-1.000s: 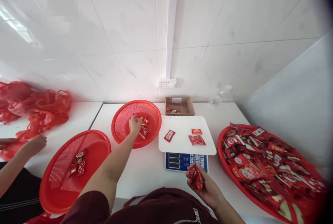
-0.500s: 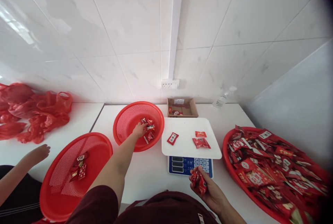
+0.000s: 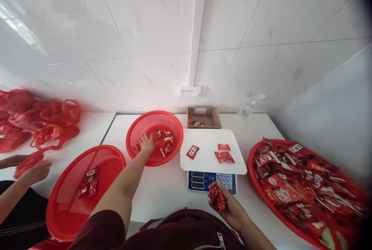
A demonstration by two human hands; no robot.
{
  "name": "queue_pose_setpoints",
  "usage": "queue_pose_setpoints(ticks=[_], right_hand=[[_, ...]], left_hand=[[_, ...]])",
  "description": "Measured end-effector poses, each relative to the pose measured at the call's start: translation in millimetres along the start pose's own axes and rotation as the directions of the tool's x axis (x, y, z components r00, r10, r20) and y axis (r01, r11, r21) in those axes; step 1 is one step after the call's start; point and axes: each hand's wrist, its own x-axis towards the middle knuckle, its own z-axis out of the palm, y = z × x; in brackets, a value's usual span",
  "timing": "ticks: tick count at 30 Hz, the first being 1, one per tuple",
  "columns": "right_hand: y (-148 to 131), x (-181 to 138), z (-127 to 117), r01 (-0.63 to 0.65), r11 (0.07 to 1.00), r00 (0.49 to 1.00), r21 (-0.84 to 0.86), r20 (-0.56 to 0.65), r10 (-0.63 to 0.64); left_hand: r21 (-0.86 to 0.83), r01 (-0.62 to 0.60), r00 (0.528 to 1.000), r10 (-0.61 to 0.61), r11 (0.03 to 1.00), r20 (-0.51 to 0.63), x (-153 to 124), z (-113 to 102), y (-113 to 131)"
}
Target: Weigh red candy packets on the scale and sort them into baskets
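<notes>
Inside the middle red basket (image 3: 132,128), my left hand (image 3: 147,144) reaches down with its fingers spread, close to a small red packet (image 3: 138,147). Several more red wrapped snack packets (image 3: 168,140) lie to the right of it in that basket. My right hand (image 3: 232,207) is closed around a few red snack packets (image 3: 217,199), just in front of the blue keypad of a weighing scale (image 3: 212,180). On the scale's white pan (image 3: 207,153) rest a dark red packet (image 3: 192,152) at left and two red ones (image 3: 224,157) at right.
A large red basket (image 3: 252,164) heaped with packets stands right. Another red basket (image 3: 55,207) with a few packets is at left, beside a co-worker's hands (image 3: 37,172) holding a red plastic bag. Behind are a cardboard box (image 3: 216,118), a bottle (image 3: 247,110) and red bags (image 3: 20,104).
My left hand has moved left within the basket, off the packets at its right side. My right hand has shifted slightly left. The co-worker's hands now hold a red bag.
</notes>
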Motion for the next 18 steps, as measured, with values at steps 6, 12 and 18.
queue_pose_setpoints(ticks=[6,12,18], right_hand=[[3,-1,3,0.004,1.0,1.0,-0.013,0.026,-0.004],[1,-7,1,0.036,0.999,0.999,-0.031,0.027,-0.035],[0,-18,-11,0.069,0.998,0.998,-0.003,-0.014,-0.069]], left_hand=[[-0.001,-0.709,0.697,0.7,0.706,-0.158,-55,8,124],[-0.107,-0.91,0.381,0.91,0.4,0.161,-96,34,226],[-0.028,-0.947,0.309,0.933,0.319,0.181,-99,34,250]])
